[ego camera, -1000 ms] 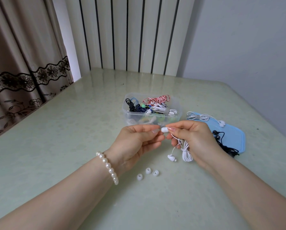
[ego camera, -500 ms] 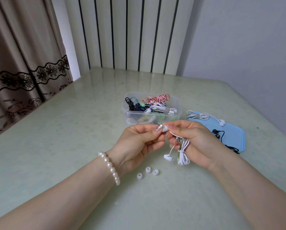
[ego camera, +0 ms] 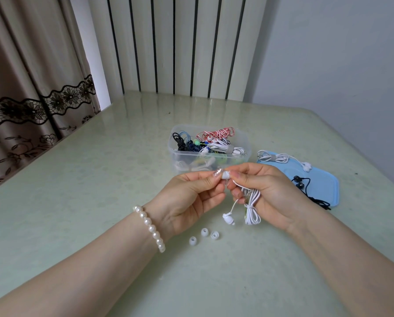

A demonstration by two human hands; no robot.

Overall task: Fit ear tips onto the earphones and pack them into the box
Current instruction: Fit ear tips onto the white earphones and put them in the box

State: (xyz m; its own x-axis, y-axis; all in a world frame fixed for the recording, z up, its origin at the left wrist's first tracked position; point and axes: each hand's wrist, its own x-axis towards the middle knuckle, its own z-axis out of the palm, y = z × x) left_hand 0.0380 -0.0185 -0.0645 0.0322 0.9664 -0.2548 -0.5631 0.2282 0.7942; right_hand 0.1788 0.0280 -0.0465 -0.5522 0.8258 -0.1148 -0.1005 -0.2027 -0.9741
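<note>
From the head camera, the left hand (ego camera: 186, 197) and the right hand (ego camera: 267, 191) met above the table (ego camera: 77, 202). Both pinched one white earbud (ego camera: 225, 174) between their fingertips. The right hand also held the bundled white cord (ego camera: 252, 209) in its curled fingers, and the other earbud (ego camera: 228, 218) dangled below. Three loose ear tips (ego camera: 204, 232) lay on the table near the left wrist. The clear box (ego camera: 209, 156), full of earphones, stood just behind the hands. A blue lid (ego camera: 321, 186) lay to its right with more earphones on it.
</note>
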